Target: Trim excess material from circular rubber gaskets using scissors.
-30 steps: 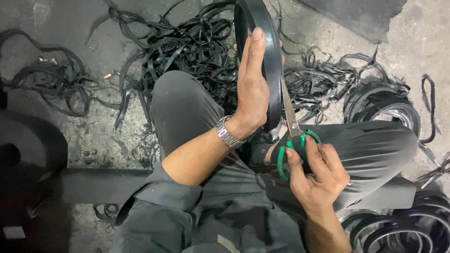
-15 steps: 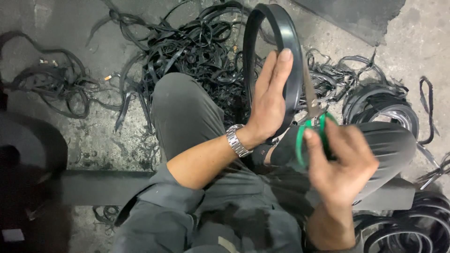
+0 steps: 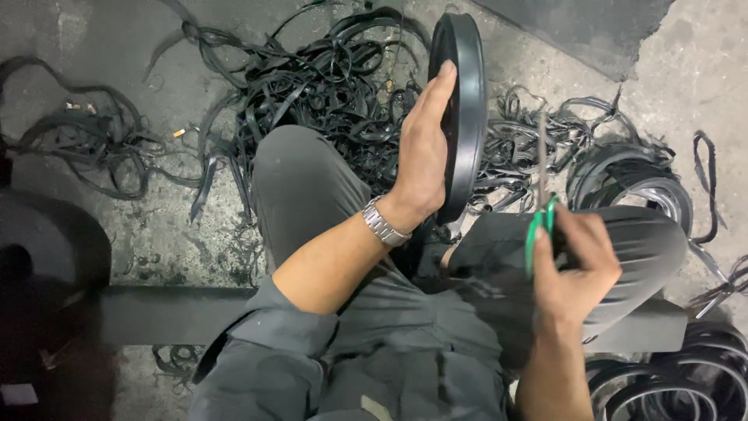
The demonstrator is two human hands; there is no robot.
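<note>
The right hand (image 3: 573,265) is closed around the green handles of a pair of scissors (image 3: 539,204). The fingers are curled through and over the handle loops, and the thumb side faces the camera. The scissor blades point upward and away from the body; they appear together, but the blur at the blades makes this uncertain. The scissors stand apart from the rubber ring, with a clear gap of floor and scrap visible between them. The hand sits above the right knee, which is covered by grey trousers (image 3: 327,195).

The left hand (image 3: 421,152) is laid flat against the near face of a black rubber ring (image 3: 463,109). The fingers are straight and pressed together, with the fingertips reaching close to the top of the ring. The palm and thumb side rest on the lower part of the ring. A metal wristwatch (image 3: 382,222) sits on the left wrist. The ring stands upright on its edge between the two knees, seen almost edge-on, and its lower end drops out of sight between the legs.

Beyond the knees, a tangled heap of black rubber strips (image 3: 312,78) lies on the concrete floor (image 3: 701,62). To the right of the ring, coiled rubber rings (image 3: 635,183) lie flat among more strips. Further stacked rings (image 3: 678,382) lie at the lower right, beside the right forearm.
</note>
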